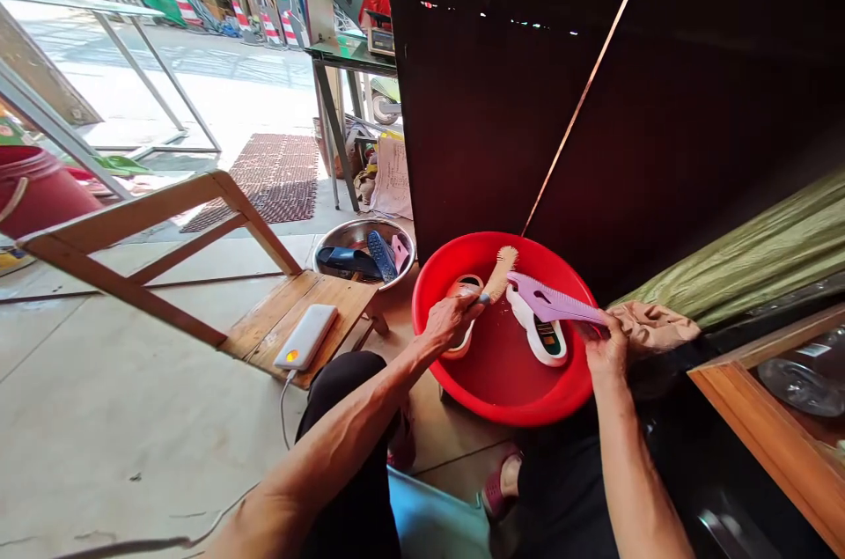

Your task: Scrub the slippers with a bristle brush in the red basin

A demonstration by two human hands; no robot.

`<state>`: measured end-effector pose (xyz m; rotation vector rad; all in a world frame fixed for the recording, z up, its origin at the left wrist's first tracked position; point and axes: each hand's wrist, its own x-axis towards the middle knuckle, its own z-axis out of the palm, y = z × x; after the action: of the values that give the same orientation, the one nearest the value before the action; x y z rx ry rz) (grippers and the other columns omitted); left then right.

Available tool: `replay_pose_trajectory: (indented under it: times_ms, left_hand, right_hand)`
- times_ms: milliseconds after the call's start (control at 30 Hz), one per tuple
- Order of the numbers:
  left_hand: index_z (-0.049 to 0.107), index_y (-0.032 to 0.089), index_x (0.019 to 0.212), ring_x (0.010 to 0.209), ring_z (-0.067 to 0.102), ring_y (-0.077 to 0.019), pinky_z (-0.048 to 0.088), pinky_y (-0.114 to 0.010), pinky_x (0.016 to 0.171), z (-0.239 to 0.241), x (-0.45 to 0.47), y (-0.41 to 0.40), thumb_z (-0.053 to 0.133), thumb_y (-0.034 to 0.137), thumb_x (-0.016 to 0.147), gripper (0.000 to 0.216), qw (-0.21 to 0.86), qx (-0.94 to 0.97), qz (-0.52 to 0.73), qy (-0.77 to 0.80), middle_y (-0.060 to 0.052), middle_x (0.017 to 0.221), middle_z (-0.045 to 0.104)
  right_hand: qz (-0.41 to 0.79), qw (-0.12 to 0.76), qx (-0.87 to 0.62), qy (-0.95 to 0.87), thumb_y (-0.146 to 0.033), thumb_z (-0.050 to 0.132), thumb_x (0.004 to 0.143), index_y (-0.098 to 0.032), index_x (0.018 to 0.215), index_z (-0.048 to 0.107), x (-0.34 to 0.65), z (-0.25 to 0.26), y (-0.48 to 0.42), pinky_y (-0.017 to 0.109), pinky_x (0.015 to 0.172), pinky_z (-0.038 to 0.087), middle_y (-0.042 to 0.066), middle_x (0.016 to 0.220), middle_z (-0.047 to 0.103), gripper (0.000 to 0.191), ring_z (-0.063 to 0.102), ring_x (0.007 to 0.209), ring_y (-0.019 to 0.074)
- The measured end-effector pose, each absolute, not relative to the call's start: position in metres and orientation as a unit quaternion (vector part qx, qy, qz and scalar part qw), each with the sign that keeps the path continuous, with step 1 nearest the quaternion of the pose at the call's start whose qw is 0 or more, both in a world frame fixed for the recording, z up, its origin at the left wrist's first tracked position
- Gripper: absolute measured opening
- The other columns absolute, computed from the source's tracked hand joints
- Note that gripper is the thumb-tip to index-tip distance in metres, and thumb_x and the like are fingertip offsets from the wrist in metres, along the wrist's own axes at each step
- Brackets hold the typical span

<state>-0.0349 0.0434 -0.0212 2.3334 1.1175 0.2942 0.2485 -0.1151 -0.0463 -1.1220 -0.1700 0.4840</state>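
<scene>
My left hand (454,318) is closed around the handle of a scrub brush (499,274), whose pale bristles point up over the basin. A pinkish-purple slipper (558,304) is gripped at one end by my right hand (607,351), its other end close to the brush. Both are above a red plastic basin (515,415). Inside the basin lie a white shoe (550,351), partly hidden beneath the slipper, and an orange and white shoe (460,286), partly covered by my left hand.
Left of the red basin, a metal basin (335,235) holds several slippers. A wooden chair (264,326) bears a white power bank (307,337) with a cable. Dark panels (475,128) stand behind, and a wooden-framed cabinet (759,418) is at right.
</scene>
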Motion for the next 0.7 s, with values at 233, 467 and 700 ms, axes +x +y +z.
replay_pose_trajectory:
  times_ms: [233, 467, 700]
  left_hand:
    - [0.074, 0.034, 0.126, 0.104, 0.070, -0.0243, 0.043, -0.027, 0.078, -0.022, -0.039, 0.053, 0.055, 0.046, 0.099, 0.035, 0.178, 0.897, 0.058, 0.401, -0.005, 0.113, 0.075]
    - [0.073, 0.037, 0.131, 0.114, 0.067, -0.0229, 0.045, -0.025, 0.089, -0.019, -0.037, 0.039, 0.059, 0.045, 0.098, 0.037, 0.282, 0.911, 0.053, 0.297, -0.002, 0.116, 0.076]
    - [0.077, 0.028, 0.127, 0.107, 0.070, -0.0241, 0.048, -0.027, 0.089, -0.024, -0.019, 0.031, 0.054, 0.047, 0.100, 0.040, 0.352, 0.890, 0.054, 0.286, -0.006, 0.110, 0.078]
  right_hand:
    - [0.142, 0.804, -0.550, -0.177, -0.023, 0.085, 0.049, -0.023, 0.104, 0.066, 0.239, -0.035, -0.114, 0.035, 0.082, 0.057, -0.005, 0.096, 0.065, 0.057, 0.063, 0.089, 0.0168]
    - [0.153, 0.759, -0.591, -0.226, -0.026, 0.085, 0.048, -0.021, 0.118, 0.067, 0.227, -0.033, -0.116, 0.038, 0.092, 0.055, 0.000, 0.109, 0.069, 0.072, 0.065, 0.097, 0.0202]
    - [0.179, 0.671, -0.663, -0.281, -0.031, 0.089, 0.049, -0.020, 0.129, 0.067, 0.216, -0.038, -0.116, 0.041, 0.095, 0.055, 0.004, 0.109, 0.075, 0.084, 0.068, 0.105, 0.0275]
